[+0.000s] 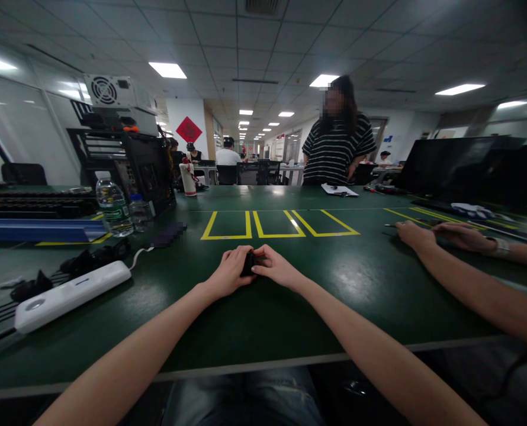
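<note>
A small black object [248, 264] stands between my two hands on the green table [192, 331], just in front of the yellow tape outlines [278, 235]. From the left side, the fingers of my left hand [230, 272] wrap round it. My right hand [275, 266] grips its right side, with thumb and fingers bent together against it. Most of the black object is covered by my fingers, so its exact shape is hidden.
A white power strip [74, 296], black cables, a water bottle [112, 207] and a computer case [145, 165] lie to the left. At the right, another person's hands [417, 236] rest over the table. A person in a striped shirt [338, 151] stands across it, near a clipboard [338, 190].
</note>
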The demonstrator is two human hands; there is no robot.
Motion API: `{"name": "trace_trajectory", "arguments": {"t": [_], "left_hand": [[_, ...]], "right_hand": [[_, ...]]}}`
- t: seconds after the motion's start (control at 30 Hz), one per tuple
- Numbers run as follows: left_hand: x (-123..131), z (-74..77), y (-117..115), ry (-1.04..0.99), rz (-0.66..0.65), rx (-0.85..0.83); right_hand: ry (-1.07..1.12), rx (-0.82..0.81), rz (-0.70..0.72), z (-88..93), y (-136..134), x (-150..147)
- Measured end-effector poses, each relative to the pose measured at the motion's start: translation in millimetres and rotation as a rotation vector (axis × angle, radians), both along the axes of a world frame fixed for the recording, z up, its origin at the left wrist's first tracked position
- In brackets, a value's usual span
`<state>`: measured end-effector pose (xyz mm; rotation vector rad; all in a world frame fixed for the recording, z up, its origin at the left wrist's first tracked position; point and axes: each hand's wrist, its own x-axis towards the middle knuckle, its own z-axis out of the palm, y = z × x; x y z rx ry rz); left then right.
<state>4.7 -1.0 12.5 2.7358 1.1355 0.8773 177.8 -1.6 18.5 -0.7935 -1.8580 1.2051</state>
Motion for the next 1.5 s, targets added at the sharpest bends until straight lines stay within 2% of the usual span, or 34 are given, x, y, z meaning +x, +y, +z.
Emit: {"name": "trace_trajectory", "arguments": {"t": [0.13, 0.33, 0.47, 0.6, 0.83, 1.03, 1.2, 1.37, 1.5], "left_hand": [[0.0, 0.5, -0.6, 0.001, 0.000, 0.005], [1.4, -1.5, 0.8, -0.002, 0.021, 0.018], [1.2, -1.5, 1.0, -0.007, 0.014, 0.008], [0.3, 0.0, -0.1, 0.000, 0.004, 0.003], [-0.3, 0.3, 0.2, 0.003, -0.006, -0.012], [-0.2, -1.1, 1.4, -0.009, 0.001, 0.006], [0.2, -2.3, 2.1, -0.002, 0.003, 0.016], [0.9, -5.3, 4.3, -0.003, 0.021, 0.032], [0.7, -3.8, 3.1, -0.006, 0.010, 0.024]], "right_hand": [[-0.015, 0.009, -0.051, 0.6, -1.3, -0.5], [0.001, 0.017, -0.094, -8.2, 7.8, -2.9], [-0.019, -0.033, -0.045, -7.0, 7.6, -1.5], [0.016, 0.002, 0.006, -1.7, 2.2, -0.5], [0.010, 0.066, -0.075, -2.6, 2.4, -2.7], [-0.034, -0.034, -0.073, -4.8, 5.9, -1.7], [0.005, 0.022, -0.016, -2.0, 2.5, -1.0], [0.010, 0.085, -0.084, -3.2, 3.5, -3.1], [-0.008, 0.030, -0.092, -5.8, 7.1, -3.5]]}}
